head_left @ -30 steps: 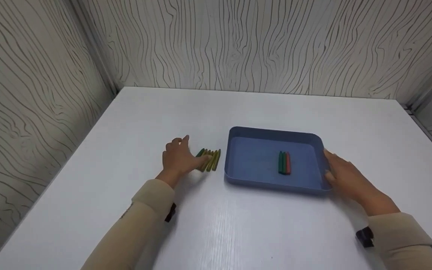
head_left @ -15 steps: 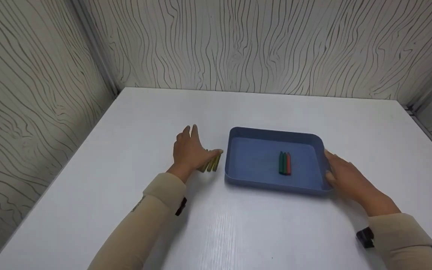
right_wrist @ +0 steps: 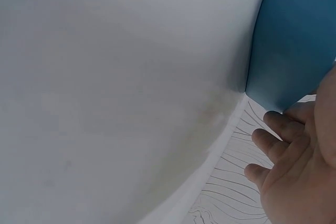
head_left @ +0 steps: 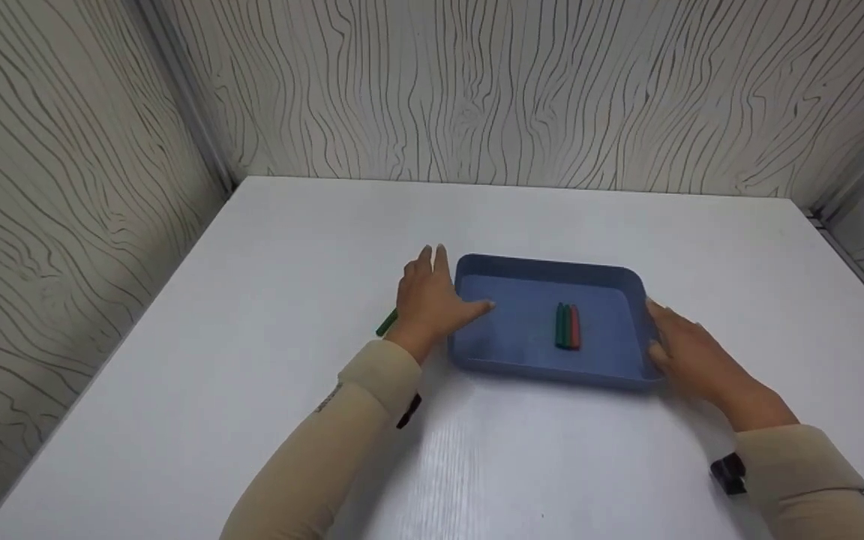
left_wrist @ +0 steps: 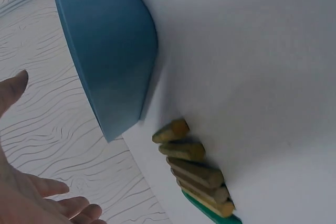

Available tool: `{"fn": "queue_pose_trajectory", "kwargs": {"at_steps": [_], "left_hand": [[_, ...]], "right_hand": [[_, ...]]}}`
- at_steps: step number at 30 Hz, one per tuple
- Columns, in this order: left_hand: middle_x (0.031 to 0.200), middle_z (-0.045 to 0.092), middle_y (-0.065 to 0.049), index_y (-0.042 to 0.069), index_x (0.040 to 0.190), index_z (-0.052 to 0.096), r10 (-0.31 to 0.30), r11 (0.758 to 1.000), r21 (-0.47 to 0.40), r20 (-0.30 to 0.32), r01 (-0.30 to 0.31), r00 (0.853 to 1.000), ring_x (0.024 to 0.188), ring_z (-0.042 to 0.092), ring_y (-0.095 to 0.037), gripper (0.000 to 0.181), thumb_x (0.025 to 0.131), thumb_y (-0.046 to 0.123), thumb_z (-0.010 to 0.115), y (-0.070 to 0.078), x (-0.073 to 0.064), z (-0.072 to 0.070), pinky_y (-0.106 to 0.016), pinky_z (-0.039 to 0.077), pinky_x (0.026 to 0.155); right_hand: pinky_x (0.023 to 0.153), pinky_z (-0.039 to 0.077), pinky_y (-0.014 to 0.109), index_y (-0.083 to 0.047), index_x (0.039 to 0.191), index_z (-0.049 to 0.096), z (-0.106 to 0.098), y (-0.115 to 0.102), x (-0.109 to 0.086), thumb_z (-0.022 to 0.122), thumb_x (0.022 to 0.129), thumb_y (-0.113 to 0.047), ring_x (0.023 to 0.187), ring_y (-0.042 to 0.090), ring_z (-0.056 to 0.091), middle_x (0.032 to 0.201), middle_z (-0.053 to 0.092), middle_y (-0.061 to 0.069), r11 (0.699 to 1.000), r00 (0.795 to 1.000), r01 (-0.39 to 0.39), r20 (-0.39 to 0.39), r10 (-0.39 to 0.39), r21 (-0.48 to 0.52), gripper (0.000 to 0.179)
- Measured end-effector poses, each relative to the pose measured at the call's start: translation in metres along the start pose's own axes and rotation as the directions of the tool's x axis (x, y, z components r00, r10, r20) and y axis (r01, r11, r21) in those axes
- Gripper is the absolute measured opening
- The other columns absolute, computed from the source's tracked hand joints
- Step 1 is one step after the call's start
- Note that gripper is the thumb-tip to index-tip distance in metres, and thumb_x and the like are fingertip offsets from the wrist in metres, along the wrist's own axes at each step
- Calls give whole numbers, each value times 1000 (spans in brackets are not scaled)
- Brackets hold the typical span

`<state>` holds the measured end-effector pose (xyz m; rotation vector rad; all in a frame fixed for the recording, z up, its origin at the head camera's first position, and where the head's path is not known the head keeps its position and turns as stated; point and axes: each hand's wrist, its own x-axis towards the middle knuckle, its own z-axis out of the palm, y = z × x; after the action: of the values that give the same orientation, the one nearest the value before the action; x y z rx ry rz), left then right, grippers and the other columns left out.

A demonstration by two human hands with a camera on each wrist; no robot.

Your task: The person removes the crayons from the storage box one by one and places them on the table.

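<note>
My left hand (head_left: 430, 301), fingers spread and thumb stretched out, hovers at the left wall of a blue rectangular tray (head_left: 552, 372); its thumb overlaps the tray's inside in the head view. Nothing is between its fingers. Below it on the table lies a row of several yellow-brown crayons (left_wrist: 195, 171) with a green crayon (left_wrist: 207, 209) at the end. The head view shows only part of that green one, the rest being hidden by the hand. Two green crayons (head_left: 563, 326) and a red crayon (head_left: 575, 328) lie side by side inside the tray. My right hand (head_left: 694, 360) holds the tray's right wall, thumb at the rim, fingers outside.
A white table (head_left: 312, 225) carries everything. Panels with a wood-line pattern (head_left: 469, 90) stand behind it and at both sides. Each wrist wears a small black device, such as the right one (head_left: 728, 474).
My left hand has moved right, from over the crayon row to the tray's left wall, its fingers spreading and thumb extending. The right hand and tray have stayed in place.
</note>
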<state>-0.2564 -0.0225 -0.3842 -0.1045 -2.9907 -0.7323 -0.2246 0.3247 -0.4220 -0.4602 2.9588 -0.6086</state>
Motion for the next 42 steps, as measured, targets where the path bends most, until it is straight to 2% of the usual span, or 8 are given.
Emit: {"fn": "queue_pose_trajectory", "kwargs": {"at_steps": [5,12,21,30,37,42], "left_hand": [[154,20,-14,6,152,20,1,1000,1,26,-1,1000,138,23,-31,107,74,60,71,16,1,13,-44,25,108],[151,27,-13,5,150,25,43,997,56,27,-45,999,136,28,-29,105,74,62,70,32,3,27,-40,27,108],[150,32,-11,9,150,28,62,997,42,43,-64,997,135,31,-27,98,75,57,72,52,-1,50,-38,27,108],[144,41,-10,6,146,37,88,996,15,16,-88,996,132,37,-25,90,76,51,73,67,-7,72,-37,30,106],[137,48,-7,6,141,44,91,993,67,33,-93,995,127,42,-22,86,74,51,74,75,-9,82,-33,34,103],[135,49,-5,8,140,46,85,995,44,69,-88,994,123,44,-19,82,74,46,77,79,-10,85,-31,36,100]], "right_hand": [[106,13,61,12,146,14,0,0,0,45,96,-9,133,52,18,144,20,39,1000,1000,-8,10,8,8,63],[107,10,60,9,148,10,1,0,0,44,97,-10,134,51,16,145,19,38,999,999,-45,27,45,0,65],[106,12,60,10,147,13,-1,-3,-1,44,96,-10,133,52,17,145,20,38,1000,999,-29,15,29,3,64],[106,11,61,10,147,12,0,-1,0,45,96,-10,133,52,17,145,20,37,999,999,-28,17,28,15,64],[106,10,61,10,148,11,-1,-1,0,46,96,-9,134,52,15,146,19,37,999,1000,-15,24,15,34,65],[106,10,62,10,147,11,-1,0,-1,45,95,-8,134,52,15,146,19,37,999,1000,1,20,-2,46,65]]}}
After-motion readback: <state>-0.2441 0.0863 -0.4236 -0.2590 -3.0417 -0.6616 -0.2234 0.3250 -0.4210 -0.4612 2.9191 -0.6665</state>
